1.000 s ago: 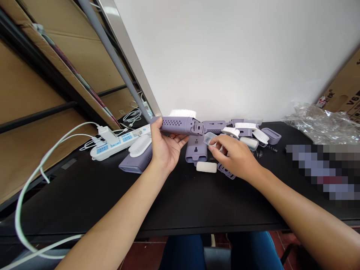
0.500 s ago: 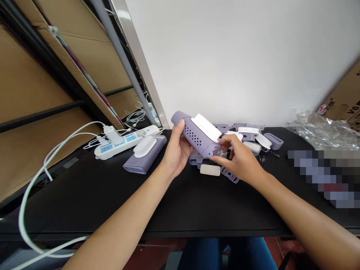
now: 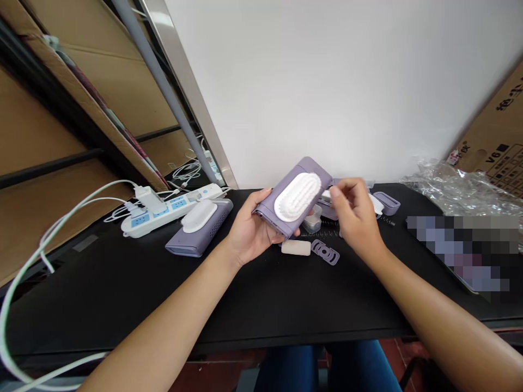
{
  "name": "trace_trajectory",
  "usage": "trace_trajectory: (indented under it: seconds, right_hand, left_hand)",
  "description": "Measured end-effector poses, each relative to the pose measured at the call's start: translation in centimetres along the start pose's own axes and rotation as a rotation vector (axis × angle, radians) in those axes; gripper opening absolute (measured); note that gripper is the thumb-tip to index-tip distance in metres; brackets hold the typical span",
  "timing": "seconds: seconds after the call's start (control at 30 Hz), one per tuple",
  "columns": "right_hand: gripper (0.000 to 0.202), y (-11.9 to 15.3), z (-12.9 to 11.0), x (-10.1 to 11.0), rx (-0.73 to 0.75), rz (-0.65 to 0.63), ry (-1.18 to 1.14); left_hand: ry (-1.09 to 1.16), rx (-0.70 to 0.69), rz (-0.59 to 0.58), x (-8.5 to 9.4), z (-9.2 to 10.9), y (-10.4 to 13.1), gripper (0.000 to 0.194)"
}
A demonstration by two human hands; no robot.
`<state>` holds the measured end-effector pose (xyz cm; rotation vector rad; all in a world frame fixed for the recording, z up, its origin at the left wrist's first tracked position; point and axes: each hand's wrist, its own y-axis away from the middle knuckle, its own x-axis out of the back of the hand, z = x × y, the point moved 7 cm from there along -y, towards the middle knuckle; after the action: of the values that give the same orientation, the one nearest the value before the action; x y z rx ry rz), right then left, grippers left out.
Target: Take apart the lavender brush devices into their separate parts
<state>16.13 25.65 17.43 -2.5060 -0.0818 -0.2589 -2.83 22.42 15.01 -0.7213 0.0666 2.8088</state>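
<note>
My left hand (image 3: pixel 249 228) holds a purple case (image 3: pixel 273 202) tilted above the table, thumb along its edge and fingers underneath. A white oval bristle brush (image 3: pixel 298 197) covers much of the case's upper face. Just right of the case, my right hand (image 3: pixel 359 220) is raised with thumb and fingers pinched together, apart from the case; whether anything is between the fingertips is hidden. Below the hands lie an off-white block (image 3: pixel 296 248) and a purple slotted plate (image 3: pixel 326 252). Small springs (image 3: pixel 318 235) and a clear container (image 3: pixel 312 220) are behind them.
Another purple case (image 3: pixel 190 245) with a white oval piece on top lies at left, beside a white power strip (image 3: pixel 175 209) with cables. A purple frame (image 3: pixel 387 202), crumpled clear plastic (image 3: pixel 457 188) and a cardboard box (image 3: pixel 494 147) are at right. A white wall (image 3: pixel 327 81) stands behind.
The case has turned so its brush face now points toward me. My right hand has left the case's end and moved right, its fingers pinched.
</note>
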Motion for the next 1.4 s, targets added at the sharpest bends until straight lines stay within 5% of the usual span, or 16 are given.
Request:
trace_trajectory:
  seconds: [0.07, 0.17, 0.3, 0.6, 0.83, 1.4]
  right_hand:
    - [0.034, -0.7, 1.3, 0.6, -0.136, 0.039, -0.117]
    - [0.044, -1.0, 2.6, -0.9, -0.351, -0.143, -0.317]
    - [0.041, -0.6, 2.7, -2.0, -0.472, -0.2, -0.424]
    - [0.044, 0.5, 2.7, -3.4, -0.451, -0.291, -0.371]
    - [0.058, 0.7, 1.7, -3.7, -0.38, -0.306, -0.386]
    - [0.053, 0.8, 0.6, -3.8, -0.394, -0.331, -0.42]
  left_hand:
    - [-0.017, 0.065, -0.023, 0.1, -0.4, 0.1, 0.062]
    - [0.001, 0.118, 0.032, 0.7, -1.0, 0.1, 0.066]
    - [0.101, -0.037, 0.279, 2.3, -0.1, -0.4, 0.064]
    - [-0.104, -0.445, 0.508, 4.4, 2.4, 0.2, 0.048]
    - [-0.054, -0.468, 0.57, 4.6, 2.5, 0.4, 0.042]
    - [-0.087, -0.496, 0.582, 4.8, 2.6, 0.5, 0.042]
